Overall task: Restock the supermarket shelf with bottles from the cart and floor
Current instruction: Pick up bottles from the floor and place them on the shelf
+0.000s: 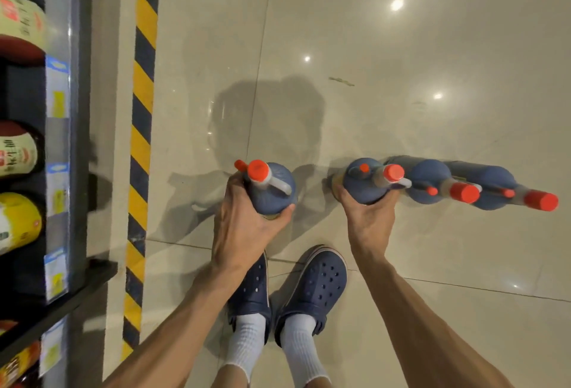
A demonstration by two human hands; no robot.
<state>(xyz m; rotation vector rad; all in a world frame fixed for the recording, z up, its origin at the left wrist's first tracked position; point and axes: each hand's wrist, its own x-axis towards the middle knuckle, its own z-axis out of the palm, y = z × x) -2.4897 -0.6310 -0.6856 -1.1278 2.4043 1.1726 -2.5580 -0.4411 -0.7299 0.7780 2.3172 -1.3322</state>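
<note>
I look straight down at the tiled floor. My left hand (244,227) grips a dark blue bottle (273,193) with a red cap and grey handle. My right hand (367,217) grips a second bottle of the same kind (364,183). Whether either bottle rests on the floor or is lifted, I cannot tell. To the right, two more blue bottles (432,182) (494,186) with red caps stand in a row on the floor. The shelf (58,140) runs down the left edge, with labelled bottles (18,149) lying on it.
A yellow-and-black hazard stripe (142,140) runs along the floor beside the shelf base. My feet in dark blue clogs (315,282) and white socks stand just below the hands. Price tags (57,90) line the shelf edge. Glossy beige tiles (401,78) stretch ahead and right.
</note>
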